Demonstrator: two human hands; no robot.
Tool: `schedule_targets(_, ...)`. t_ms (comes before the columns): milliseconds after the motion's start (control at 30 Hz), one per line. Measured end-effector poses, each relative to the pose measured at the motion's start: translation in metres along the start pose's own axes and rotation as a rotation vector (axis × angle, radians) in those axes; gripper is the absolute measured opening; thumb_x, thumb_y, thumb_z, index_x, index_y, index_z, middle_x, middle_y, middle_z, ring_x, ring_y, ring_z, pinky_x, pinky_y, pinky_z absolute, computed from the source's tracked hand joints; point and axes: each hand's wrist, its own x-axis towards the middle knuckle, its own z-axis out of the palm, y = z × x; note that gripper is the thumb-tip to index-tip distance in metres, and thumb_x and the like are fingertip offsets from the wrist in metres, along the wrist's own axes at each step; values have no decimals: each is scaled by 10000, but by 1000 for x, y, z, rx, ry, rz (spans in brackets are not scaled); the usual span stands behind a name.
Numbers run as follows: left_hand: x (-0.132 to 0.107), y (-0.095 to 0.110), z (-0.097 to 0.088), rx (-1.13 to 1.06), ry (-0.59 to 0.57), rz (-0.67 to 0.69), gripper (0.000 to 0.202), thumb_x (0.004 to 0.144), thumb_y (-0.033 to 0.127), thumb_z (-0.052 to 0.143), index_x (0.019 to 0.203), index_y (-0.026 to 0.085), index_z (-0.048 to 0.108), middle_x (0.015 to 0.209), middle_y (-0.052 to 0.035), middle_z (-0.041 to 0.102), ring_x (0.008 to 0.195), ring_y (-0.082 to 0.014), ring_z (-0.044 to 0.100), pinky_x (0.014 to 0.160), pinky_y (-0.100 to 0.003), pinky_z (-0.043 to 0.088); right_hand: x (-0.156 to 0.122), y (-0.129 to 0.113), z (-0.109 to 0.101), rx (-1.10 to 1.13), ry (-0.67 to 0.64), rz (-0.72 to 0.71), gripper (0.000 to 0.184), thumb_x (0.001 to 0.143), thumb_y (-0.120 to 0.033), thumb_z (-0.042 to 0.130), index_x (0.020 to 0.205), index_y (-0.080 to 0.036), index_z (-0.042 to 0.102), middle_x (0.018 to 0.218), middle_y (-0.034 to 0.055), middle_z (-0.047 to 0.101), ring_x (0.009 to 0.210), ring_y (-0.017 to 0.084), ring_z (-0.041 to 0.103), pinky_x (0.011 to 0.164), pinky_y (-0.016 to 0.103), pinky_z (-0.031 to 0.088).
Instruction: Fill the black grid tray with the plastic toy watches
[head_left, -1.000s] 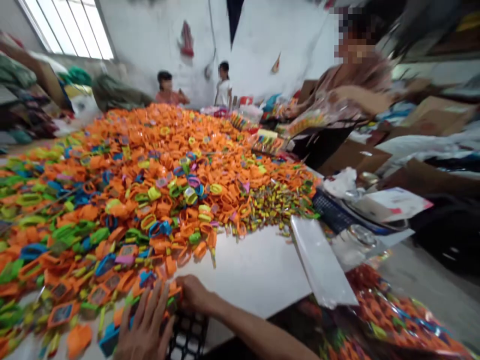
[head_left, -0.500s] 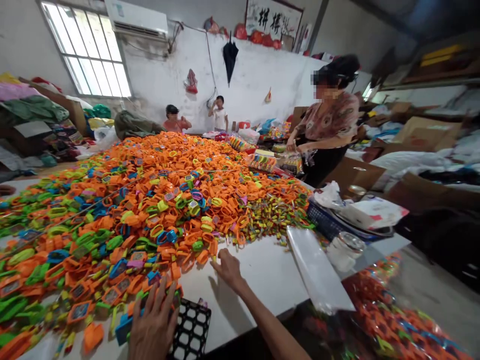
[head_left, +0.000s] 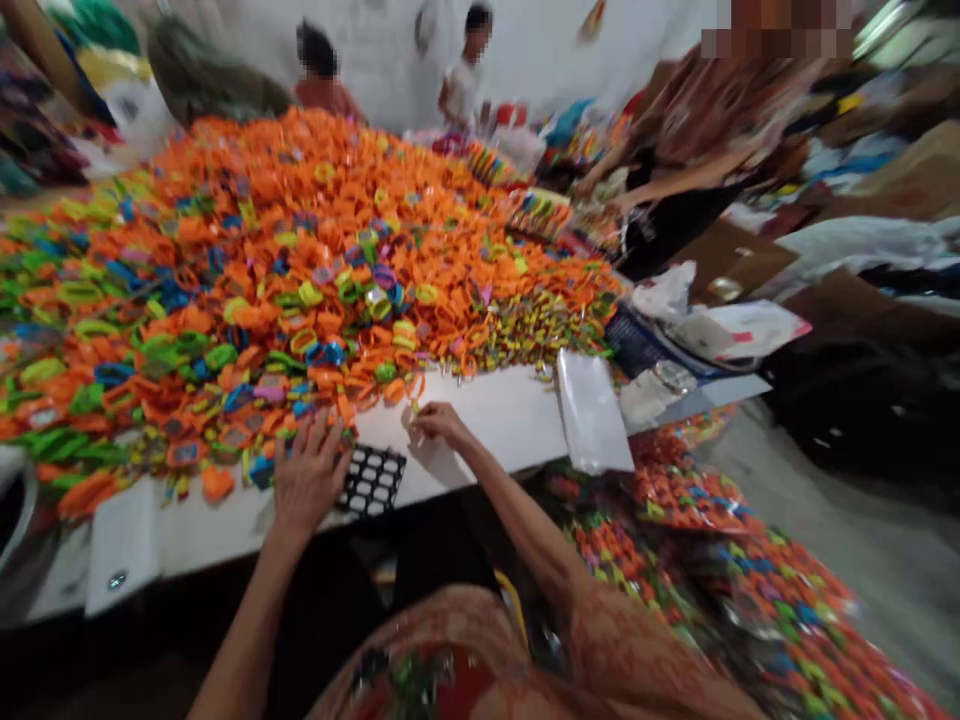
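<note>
My left hand [head_left: 309, 470] lies with fingers apart at the near edge of the pile, touching the toy pieces and a blue piece [head_left: 261, 472] beside it. A black grid [head_left: 373, 478] with rounded holes lies just right of that hand on the white tabletop. My right hand [head_left: 441, 424] is closed in a pinch on a small yellow piece [head_left: 415, 408], over the tabletop in front of the pile. Just beyond its fingertips is a thin orange loop [head_left: 418, 384]. The large pile of toy watches [head_left: 300, 250] is mostly orange, with green, blue and yellow ones mixed in.
Small yellow-green pieces [head_left: 517, 330] lie at the pile's right side. Clear plastic bags [head_left: 594, 415] lie at the table's right edge near a blue basket [head_left: 637, 345]. Filled bags [head_left: 780, 580] sit on the floor. A co-worker [head_left: 720, 130] stands at the far right.
The view has tilted downward, bringing my forearms and lap into sight. My right hand has drawn back slightly from the pile with the small yellow piece. My left hand stays beside the grid.
</note>
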Motion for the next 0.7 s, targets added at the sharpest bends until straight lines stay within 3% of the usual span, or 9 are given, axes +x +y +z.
schedule_targets(133, 11, 5, 5, -104, -86, -101, 501, 1006, 376, 509, 1467, 212, 619, 1596, -182, 496, 1445, -420, 504, 1200, -682, 260, -11, 13, 10, 250, -111, -101, 238, 601, -212, 731, 745, -203, 541, 507, -103, 514, 462, 84, 475, 497, 208, 387)
schedule_targets(300, 16, 0, 2, -179, -73, -146, 479, 1014, 397, 511, 1452, 244, 629, 1593, -169, 508, 1478, -388, 480, 1239, -658, 205, -19, 6, 23, 158, -178, -201, 265, 567, -247, 757, 772, -183, 602, 591, -95, 543, 531, 77, 467, 518, 204, 368)
schedule_targets(500, -11, -13, -16, -193, 34, -87, 417, 1054, 362, 474, 1430, 272, 631, 1573, -133, 547, 1526, -289, 441, 1279, -553, 173, -29, 9, 43, 60, -324, -245, 166, 612, -259, 674, 732, -182, 591, 669, -64, 545, 640, 99, 477, 579, 209, 355)
schedule_targets(700, -30, -16, -6, -194, -28, -131, 434, 1070, 403, 435, 1426, 254, 633, 1532, -128, 589, 1504, -284, 474, 1279, -542, 169, -36, 2, 64, 36, -374, -242, 148, 633, -255, 611, 762, -183, 606, 652, -58, 542, 631, 114, 485, 576, 216, 355)
